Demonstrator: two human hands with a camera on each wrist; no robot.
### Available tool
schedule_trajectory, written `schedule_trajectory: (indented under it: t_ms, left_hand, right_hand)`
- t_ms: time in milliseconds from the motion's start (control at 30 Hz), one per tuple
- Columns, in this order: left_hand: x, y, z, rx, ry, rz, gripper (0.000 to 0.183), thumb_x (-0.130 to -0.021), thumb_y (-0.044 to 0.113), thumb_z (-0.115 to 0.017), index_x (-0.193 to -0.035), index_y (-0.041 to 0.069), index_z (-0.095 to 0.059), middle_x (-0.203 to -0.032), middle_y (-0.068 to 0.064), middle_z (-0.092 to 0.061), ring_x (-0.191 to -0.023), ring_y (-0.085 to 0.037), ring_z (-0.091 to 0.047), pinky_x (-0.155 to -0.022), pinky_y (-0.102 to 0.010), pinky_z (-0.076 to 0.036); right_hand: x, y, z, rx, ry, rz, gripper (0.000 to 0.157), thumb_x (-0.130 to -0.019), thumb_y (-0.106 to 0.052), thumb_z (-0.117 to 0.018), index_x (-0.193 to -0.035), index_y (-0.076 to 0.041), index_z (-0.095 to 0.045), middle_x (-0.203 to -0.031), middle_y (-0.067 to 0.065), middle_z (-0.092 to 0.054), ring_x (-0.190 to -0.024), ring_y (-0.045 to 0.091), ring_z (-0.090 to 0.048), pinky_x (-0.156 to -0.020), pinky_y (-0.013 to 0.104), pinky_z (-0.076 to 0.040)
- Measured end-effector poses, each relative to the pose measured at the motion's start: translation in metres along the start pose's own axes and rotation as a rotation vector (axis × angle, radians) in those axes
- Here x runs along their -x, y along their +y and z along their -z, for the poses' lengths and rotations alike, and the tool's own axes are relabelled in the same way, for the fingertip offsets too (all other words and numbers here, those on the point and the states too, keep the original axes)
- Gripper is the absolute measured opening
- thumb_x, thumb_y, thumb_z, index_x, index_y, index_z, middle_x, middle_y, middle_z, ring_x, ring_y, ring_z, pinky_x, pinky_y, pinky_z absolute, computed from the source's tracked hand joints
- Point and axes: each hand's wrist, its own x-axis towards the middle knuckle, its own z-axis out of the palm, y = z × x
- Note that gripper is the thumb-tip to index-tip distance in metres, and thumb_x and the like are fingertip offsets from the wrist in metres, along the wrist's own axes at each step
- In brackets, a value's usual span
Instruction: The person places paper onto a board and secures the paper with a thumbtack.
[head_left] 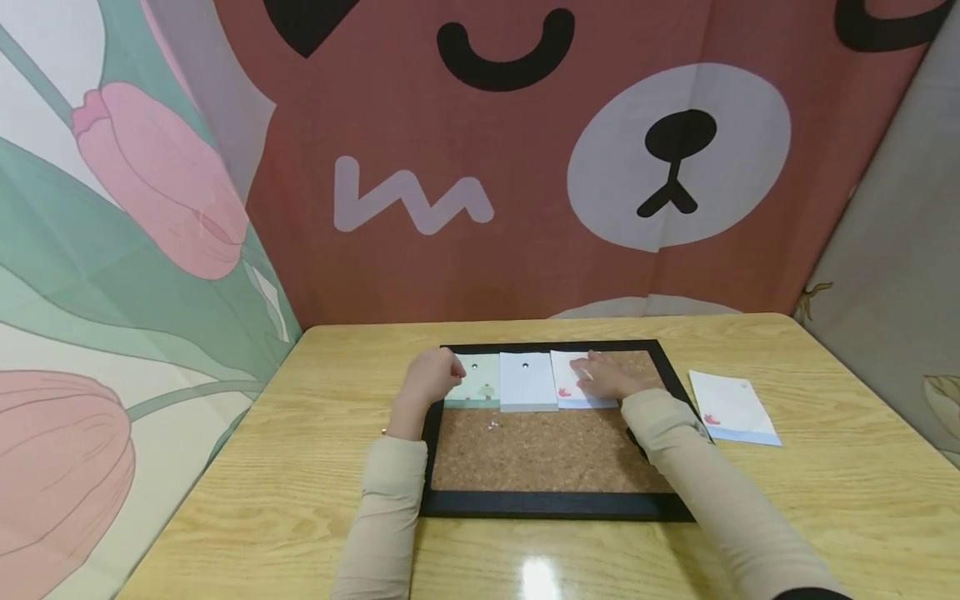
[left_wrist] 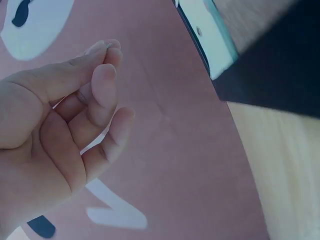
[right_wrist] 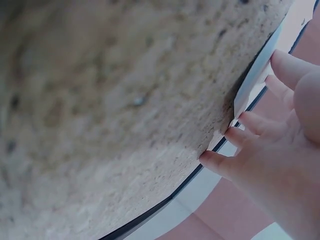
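Observation:
Up at the board's left corner, my left hand (head_left: 433,375) pinches a tiny thumbtack (left_wrist: 109,45) between thumb and forefinger; only a glint of it shows. My right hand (head_left: 609,375) presses its spread fingers on a white sheet (head_left: 564,373) with a pink motif and blue lower edge. That sheet lies on the black-framed cork board (head_left: 551,454), third in a row. Left of it are a lined white notepad (head_left: 528,390) and a pale green notepad (head_left: 480,392), each with a round tack near its top. The right fingers cover the sheet's right part.
A few small shiny tacks (head_left: 493,425) lie on the cork below the row. Another white sheet (head_left: 731,407) with a pink motif rests on the wooden table (head_left: 300,467) right of the board. A printed cloth (head_left: 420,275) hangs behind the table.

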Motion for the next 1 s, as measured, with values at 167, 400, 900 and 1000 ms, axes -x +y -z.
schedule_trajectory:
  t_ms: [167, 400, 900, 1000]
  left_hand:
    - [-0.010, 0.016, 0.002, -0.024, -0.021, -0.070, 0.013, -0.080, 0.001, -0.062, -0.085, 0.007, -0.073, -0.085, -0.003, -0.067, -0.081, -0.020, -0.061, -0.068, -0.033, -0.049]
    - [-0.018, 0.033, 0.004, -0.019, -0.057, -0.147, 0.033, -0.083, -0.003, -0.055, -0.057, 0.017, -0.057, -0.070, 0.004, -0.058, -0.057, -0.007, -0.041, -0.053, -0.023, -0.035]
    - [-0.041, 0.064, -0.002, -0.081, -0.142, -0.190, 0.016, -0.085, 0.005, -0.059, -0.088, 0.012, -0.072, -0.094, 0.001, -0.066, -0.085, -0.014, -0.059, -0.069, -0.027, -0.048]
    - [-0.048, 0.069, -0.003, -0.052, -0.152, -0.198, 0.013, -0.083, 0.005, -0.061, -0.079, 0.011, -0.071, -0.084, 0.002, -0.065, -0.074, -0.009, -0.057, -0.065, -0.023, -0.045]
  right_hand:
    - [0.002, -0.003, 0.001, 0.023, 0.026, -0.065, 0.048, -0.091, -0.021, -0.051, -0.131, 0.003, -0.041, -0.134, 0.027, -0.034, -0.126, 0.042, -0.021, -0.098, 0.055, -0.020]
    - [0.005, -0.006, 0.002, 0.051, 0.051, -0.110, 0.047, -0.089, -0.023, -0.055, -0.128, 0.002, -0.045, -0.126, 0.029, -0.037, -0.117, 0.041, -0.034, -0.092, 0.052, -0.031]
    - [0.003, -0.001, 0.001, 0.051, 0.061, -0.113, 0.045, -0.089, -0.019, -0.055, -0.126, 0.005, -0.046, -0.127, 0.028, -0.040, -0.119, 0.040, -0.033, -0.095, 0.050, -0.029]
    - [0.005, 0.000, 0.002, 0.052, 0.073, -0.088, 0.042, -0.090, -0.016, -0.054, -0.124, 0.008, -0.047, -0.126, 0.028, -0.041, -0.120, 0.040, -0.033, -0.096, 0.049, -0.028]
